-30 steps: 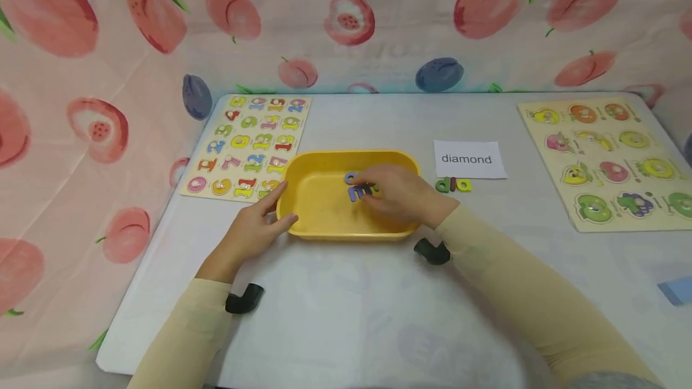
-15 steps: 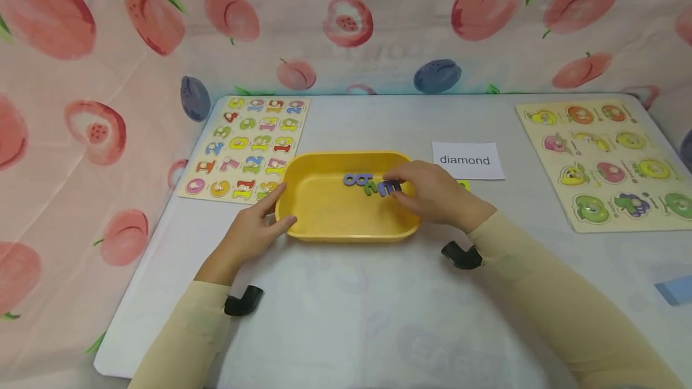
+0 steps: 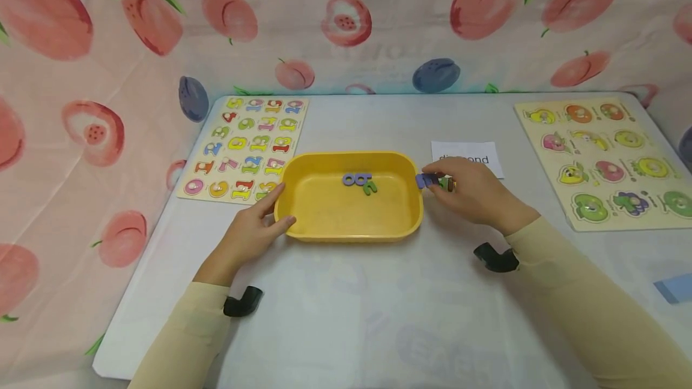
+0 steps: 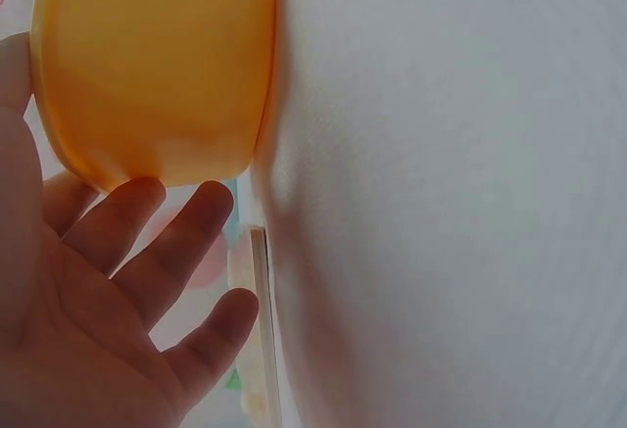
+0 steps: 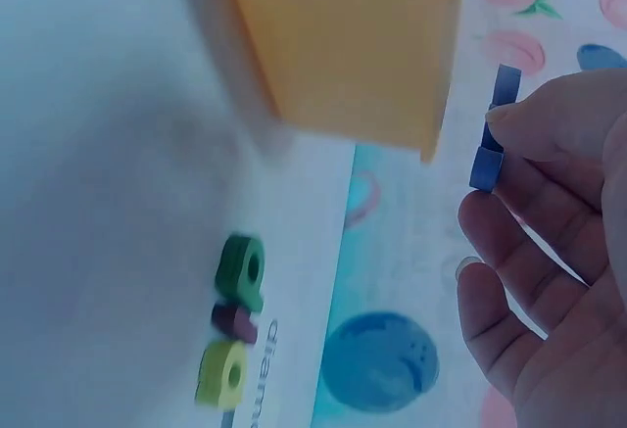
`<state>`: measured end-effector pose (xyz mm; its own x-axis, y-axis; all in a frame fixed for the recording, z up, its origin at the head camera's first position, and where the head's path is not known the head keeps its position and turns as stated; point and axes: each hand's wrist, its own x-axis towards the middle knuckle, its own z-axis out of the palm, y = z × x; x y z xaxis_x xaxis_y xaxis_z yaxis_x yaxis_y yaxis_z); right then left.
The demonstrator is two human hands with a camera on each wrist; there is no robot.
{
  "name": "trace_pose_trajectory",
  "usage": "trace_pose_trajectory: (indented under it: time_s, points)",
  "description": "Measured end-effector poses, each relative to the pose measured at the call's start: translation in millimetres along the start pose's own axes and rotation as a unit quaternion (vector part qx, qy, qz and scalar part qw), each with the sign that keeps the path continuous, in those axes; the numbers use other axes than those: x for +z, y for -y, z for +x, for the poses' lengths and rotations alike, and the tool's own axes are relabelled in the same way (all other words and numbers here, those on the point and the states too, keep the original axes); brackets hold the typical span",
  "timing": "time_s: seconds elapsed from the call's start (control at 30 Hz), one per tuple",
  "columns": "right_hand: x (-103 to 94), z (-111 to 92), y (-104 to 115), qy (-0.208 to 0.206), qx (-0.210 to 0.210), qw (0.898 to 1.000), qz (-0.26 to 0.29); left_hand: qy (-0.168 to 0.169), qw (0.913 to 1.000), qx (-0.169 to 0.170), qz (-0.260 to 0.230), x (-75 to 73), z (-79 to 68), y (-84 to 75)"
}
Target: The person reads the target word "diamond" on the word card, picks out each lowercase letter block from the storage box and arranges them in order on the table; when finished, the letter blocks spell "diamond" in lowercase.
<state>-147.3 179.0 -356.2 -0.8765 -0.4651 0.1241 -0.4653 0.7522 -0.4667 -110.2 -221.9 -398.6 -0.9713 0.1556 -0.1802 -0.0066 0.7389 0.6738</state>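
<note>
Your right grip point(image 3: 476, 189) pinches the purple letter point(image 3: 420, 181) by the right end of the yellow tray point(image 3: 335, 215); swing low and you could knock the green letter point(image 5: 237, 273) on the desk point(image 3: 335, 305) (your left grip point(image 3: 253, 232), fingers spread, touches the tray).

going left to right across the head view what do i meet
Number board → yellow tray → held letter → right hand → fruit board

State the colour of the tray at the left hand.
The tray is yellow, showing best in the head view.
</note>
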Motion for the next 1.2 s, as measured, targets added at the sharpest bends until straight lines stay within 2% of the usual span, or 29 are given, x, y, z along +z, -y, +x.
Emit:
trace_pose_trajectory:
  time_s: [0.5, 0.9, 1.2]
  points:
    - [-15.8, -21, -29, -0.001, 0.057, 0.998, -0.02, -0.003, 1.0, 0.003, 0.004, -0.9, -0.4, 0.2]
    - [-15.4, -32, -55, -0.006, 0.101, 0.995, -0.025, 0.003, 1.0, 0.004, -0.009, -1.7, -1.3, -1.4]
    - [-14.3, -35, -77, 0.027, 0.147, 0.988, -0.03, 0.006, 0.9999, -0.005, -0.01, -1.4, -1.0, -1.0]
